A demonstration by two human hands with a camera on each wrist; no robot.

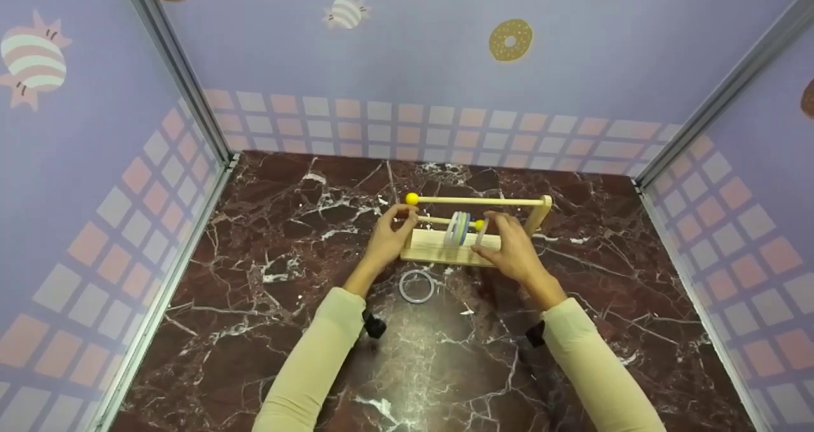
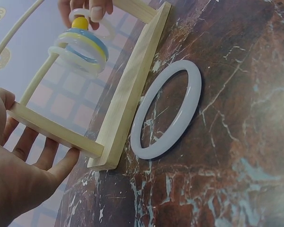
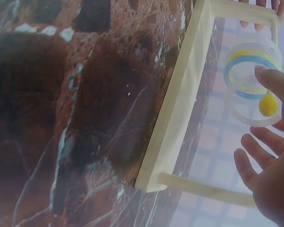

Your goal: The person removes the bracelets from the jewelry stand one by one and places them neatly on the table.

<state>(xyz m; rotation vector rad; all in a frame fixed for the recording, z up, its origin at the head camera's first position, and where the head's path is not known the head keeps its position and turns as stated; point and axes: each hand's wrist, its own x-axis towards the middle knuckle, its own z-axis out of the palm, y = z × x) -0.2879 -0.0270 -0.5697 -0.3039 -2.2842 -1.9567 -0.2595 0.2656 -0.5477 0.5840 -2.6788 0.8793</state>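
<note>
A light wooden rack stands on the dark marble tabletop, with two rods, each tipped by a yellow ball. My left hand grips the rack's left upright, thumb on one side and fingers on the other. Several rings hang on the lower rod, including a blue ring and a yellow one beside it. My right hand pinches a translucent white ring at the lower rod's yellow ball. In the left wrist view, this ring surrounds the ball's tip.
One loose white ring lies flat on the tabletop in front of the rack. The upper rod runs behind the lower one, from the right upright. Patterned purple walls enclose the back and both sides.
</note>
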